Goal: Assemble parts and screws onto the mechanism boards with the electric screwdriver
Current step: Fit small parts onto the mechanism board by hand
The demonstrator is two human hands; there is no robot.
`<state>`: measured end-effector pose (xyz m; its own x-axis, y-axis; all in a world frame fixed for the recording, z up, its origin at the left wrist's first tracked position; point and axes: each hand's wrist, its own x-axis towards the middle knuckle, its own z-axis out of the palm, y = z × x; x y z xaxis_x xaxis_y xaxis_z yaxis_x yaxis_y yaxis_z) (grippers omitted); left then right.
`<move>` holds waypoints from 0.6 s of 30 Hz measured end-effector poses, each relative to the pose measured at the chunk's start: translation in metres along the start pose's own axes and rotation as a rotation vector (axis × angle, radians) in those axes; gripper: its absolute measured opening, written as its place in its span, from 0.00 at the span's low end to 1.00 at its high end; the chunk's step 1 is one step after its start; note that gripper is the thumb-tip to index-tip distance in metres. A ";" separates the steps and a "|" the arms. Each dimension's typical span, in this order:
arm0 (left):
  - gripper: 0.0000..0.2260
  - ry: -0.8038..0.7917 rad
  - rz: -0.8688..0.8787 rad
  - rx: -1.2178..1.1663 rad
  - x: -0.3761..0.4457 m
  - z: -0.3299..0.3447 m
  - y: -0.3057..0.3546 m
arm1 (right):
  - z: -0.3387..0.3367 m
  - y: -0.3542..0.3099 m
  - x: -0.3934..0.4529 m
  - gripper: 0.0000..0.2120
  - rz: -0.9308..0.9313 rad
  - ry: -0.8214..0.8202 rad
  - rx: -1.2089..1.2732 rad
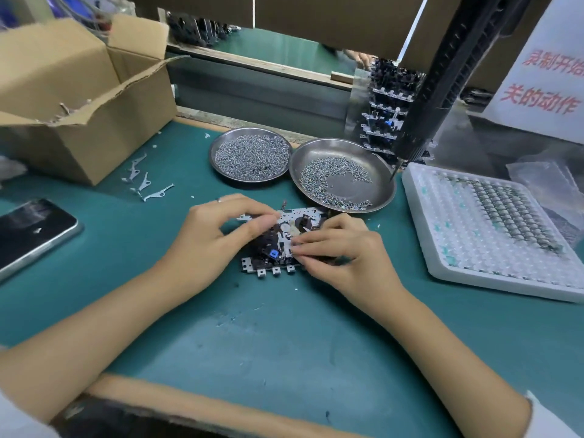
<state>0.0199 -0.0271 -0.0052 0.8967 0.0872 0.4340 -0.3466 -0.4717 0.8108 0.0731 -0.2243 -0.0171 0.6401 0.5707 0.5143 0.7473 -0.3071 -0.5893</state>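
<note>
Mechanism board [278, 245] lies flat on the green tabletop [284, 343], right in front of the person, caught between both hands. Left hand [218, 235] comes in from the left edge of the board, its grip curled with thumb and fingertips pinching at the upper left part of the board. Right hand [344, 248] covers the board's right side, its grip narrow, fingertips pressed together on a small part near the blue piece [273, 253]; what exactly it pinches is too small to make out. Just beyond the board sit two round metal dishes, the left dish [249, 156] heaped with screws and the right dish [343, 173] holding a thinner scatter, its rim close to the board's far edge. Electric screwdriver [436, 77] hangs above the right dish, its tip near the rim. White tray [493, 229] lies to the right, loose metal levers [145, 181], a cardboard box [79, 99] and a phone [31, 232] to the left.
</note>
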 end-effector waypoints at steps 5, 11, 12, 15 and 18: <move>0.08 0.034 0.001 0.057 -0.003 0.007 0.001 | 0.002 0.002 0.000 0.06 -0.066 -0.001 -0.072; 0.08 0.012 0.113 0.161 -0.006 0.012 0.002 | 0.003 0.003 0.000 0.06 -0.129 -0.010 -0.143; 0.07 0.011 0.124 0.177 -0.007 0.013 0.003 | 0.003 0.003 0.000 0.06 -0.142 -0.017 -0.153; 0.07 -0.041 0.157 0.240 -0.011 0.016 0.007 | 0.001 0.003 0.000 0.07 -0.149 -0.056 -0.150; 0.14 -0.087 0.147 0.313 -0.014 0.021 0.009 | -0.001 0.002 0.000 0.08 -0.067 -0.087 -0.120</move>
<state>0.0097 -0.0514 -0.0120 0.8683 -0.0696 0.4911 -0.3840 -0.7211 0.5767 0.0741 -0.2254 -0.0179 0.5739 0.6553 0.4911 0.8072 -0.3516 -0.4741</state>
